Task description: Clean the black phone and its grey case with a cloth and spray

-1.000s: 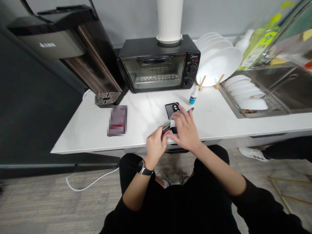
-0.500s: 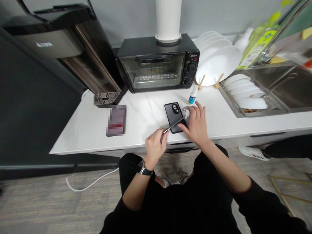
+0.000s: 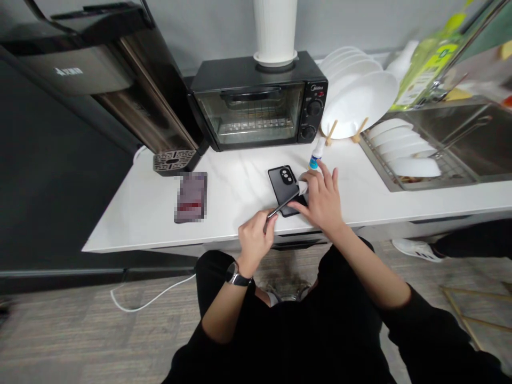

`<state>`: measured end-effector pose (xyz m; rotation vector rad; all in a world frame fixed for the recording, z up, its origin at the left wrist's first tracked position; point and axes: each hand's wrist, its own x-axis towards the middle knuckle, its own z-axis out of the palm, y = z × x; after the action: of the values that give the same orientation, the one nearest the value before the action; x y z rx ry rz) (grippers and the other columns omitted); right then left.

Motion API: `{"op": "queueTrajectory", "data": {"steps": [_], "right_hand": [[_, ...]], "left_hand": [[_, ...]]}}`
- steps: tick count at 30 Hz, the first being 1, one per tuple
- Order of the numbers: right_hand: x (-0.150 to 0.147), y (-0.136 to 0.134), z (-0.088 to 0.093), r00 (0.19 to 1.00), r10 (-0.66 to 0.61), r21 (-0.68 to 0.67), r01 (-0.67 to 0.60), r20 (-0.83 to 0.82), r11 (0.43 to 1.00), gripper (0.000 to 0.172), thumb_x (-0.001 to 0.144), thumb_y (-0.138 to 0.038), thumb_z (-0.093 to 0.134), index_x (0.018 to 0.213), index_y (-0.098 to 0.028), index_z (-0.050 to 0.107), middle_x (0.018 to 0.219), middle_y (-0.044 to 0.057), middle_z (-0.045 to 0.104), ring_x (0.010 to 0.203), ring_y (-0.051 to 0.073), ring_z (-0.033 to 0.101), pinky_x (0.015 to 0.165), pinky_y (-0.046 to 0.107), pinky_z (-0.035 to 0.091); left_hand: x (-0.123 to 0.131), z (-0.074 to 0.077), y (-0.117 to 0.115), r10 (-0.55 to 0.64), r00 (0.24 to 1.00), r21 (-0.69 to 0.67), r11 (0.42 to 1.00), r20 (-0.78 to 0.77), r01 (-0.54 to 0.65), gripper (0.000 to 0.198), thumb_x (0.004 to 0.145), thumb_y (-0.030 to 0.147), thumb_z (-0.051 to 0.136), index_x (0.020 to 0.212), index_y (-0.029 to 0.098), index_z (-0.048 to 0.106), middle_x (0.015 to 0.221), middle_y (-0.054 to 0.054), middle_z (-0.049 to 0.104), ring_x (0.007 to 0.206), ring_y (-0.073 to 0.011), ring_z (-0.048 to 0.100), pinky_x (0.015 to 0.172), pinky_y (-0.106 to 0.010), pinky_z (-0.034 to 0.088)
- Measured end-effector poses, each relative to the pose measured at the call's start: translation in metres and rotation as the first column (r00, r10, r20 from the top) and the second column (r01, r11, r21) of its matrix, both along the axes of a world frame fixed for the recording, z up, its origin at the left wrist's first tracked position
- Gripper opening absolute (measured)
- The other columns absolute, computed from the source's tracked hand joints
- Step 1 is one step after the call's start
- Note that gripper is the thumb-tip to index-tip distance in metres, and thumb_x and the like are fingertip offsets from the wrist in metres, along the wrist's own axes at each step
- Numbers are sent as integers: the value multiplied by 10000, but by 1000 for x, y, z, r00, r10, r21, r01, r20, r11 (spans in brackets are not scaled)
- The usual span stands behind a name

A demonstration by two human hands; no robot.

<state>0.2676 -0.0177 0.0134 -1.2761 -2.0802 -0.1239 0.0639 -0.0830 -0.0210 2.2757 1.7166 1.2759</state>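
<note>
My left hand (image 3: 256,238) is closed around the near end of a dark, slim phone (image 3: 282,207), which I see almost edge-on. At the phone's far end, my right hand (image 3: 321,201) pinches a crumpled white tissue (image 3: 303,186) against it, with some of the fingers stretched out. Beneath them, a black phone case (image 3: 283,184) with camera cutouts lies flat on the white counter (image 3: 236,181); the phone and my right hand cover part of it. Just beyond my right fingers stands a small white spray bottle (image 3: 317,152) with a blue label.
A black toaster oven (image 3: 256,114) stands behind, with a white pot on top. On the left are a drinks dispenser (image 3: 172,160) and a blurred-out flat item (image 3: 191,197). White plates (image 3: 356,101) and a sink (image 3: 460,176) are on the right. Another person's shoe (image 3: 418,249) shows below.
My right hand and the tissue have shifted slightly left and up along the phone. My left hand keeps its hold, nearly unmoved. The view has tilted a little.
</note>
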Motion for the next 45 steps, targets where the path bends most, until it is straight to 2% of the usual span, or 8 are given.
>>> {"op": "queueTrajectory", "data": {"steps": [8, 15, 21, 25, 31, 35, 39, 45], "right_hand": [[-45, -41, -4, 956, 276, -12, -276, 98, 961, 769, 991, -809, 354, 1364, -169, 561, 1377, 179, 664, 1485, 384, 459, 1334, 613, 195], [4, 4, 2, 1000, 23, -21, -23, 14, 1000, 735, 1003, -797, 309, 1363, -199, 538, 1400, 180, 638, 1513, 400, 427, 1303, 668, 220], [-43, -35, 2, 975, 216, -31, -215, 50, 976, 801, 960, -842, 381, 1349, -175, 592, 1393, 177, 641, 1536, 455, 338, 1294, 707, 217], [-48, -42, 0, 953, 274, -32, -272, 131, 962, 759, 998, -791, 377, 1386, -172, 581, 1423, 173, 645, 1501, 403, 422, 1319, 646, 195], [8, 12, 3, 998, 51, 4, -51, 36, 999, 754, 1024, -775, 290, 1333, -154, 588, 1399, 188, 656, 1481, 390, 471, 1289, 642, 266], [-14, -4, 3, 991, 129, 24, -130, 33, 991, 758, 1018, -788, 292, 1303, -159, 605, 1431, 173, 648, 1541, 385, 397, 1313, 630, 227], [-55, -42, -2, 953, 286, 15, -289, 100, 957, 788, 1006, -800, 330, 1348, -143, 598, 1434, 173, 659, 1542, 375, 404, 1336, 616, 176], [-18, -5, -2, 996, 63, 34, -65, 56, 997, 737, 1038, -757, 271, 1361, -166, 570, 1444, 173, 646, 1569, 393, 362, 1317, 669, 168]], "left_hand": [[-4, -7, 1, 40, 999, 46, 998, -2, -40, 278, 1044, 350, 529, 843, 207, 657, 639, 1, 645, 547, -143, 577, 560, -261, 396], [1, 1, 0, 1, 1000, 8, 1000, 11, -1, 199, 1072, 333, 562, 1092, 213, 720, 955, -55, 802, 807, -169, 746, 730, -255, 503], [-2, -4, 1, 49, 999, 12, 999, 2, -49, 265, 1059, 356, 520, 950, 196, 701, 768, -35, 736, 649, -157, 671, 628, -258, 466], [-4, -7, 1, 47, 999, 39, 998, -8, -47, 289, 1045, 351, 510, 873, 192, 679, 696, -19, 695, 597, -148, 629, 598, -258, 445], [1, 0, 1, 3, 999, 45, 999, 42, -5, 177, 1051, 325, 601, 1079, 202, 725, 935, -53, 800, 799, -159, 744, 716, -244, 495], [1, -3, 2, 18, 999, 39, 999, 46, -20, 183, 1051, 325, 589, 1063, 197, 719, 908, -49, 790, 768, -160, 731, 689, -248, 483], [-3, -8, 4, 57, 998, 113, 992, -12, -55, 308, 1048, 340, 526, 826, 184, 671, 656, -12, 675, 555, -145, 606, 566, -263, 407], [-2, -1, 1, 15, 999, 10, 1000, 48, -16, 178, 1049, 326, 588, 1060, 198, 712, 904, -45, 794, 765, -161, 732, 688, -249, 483]]}}
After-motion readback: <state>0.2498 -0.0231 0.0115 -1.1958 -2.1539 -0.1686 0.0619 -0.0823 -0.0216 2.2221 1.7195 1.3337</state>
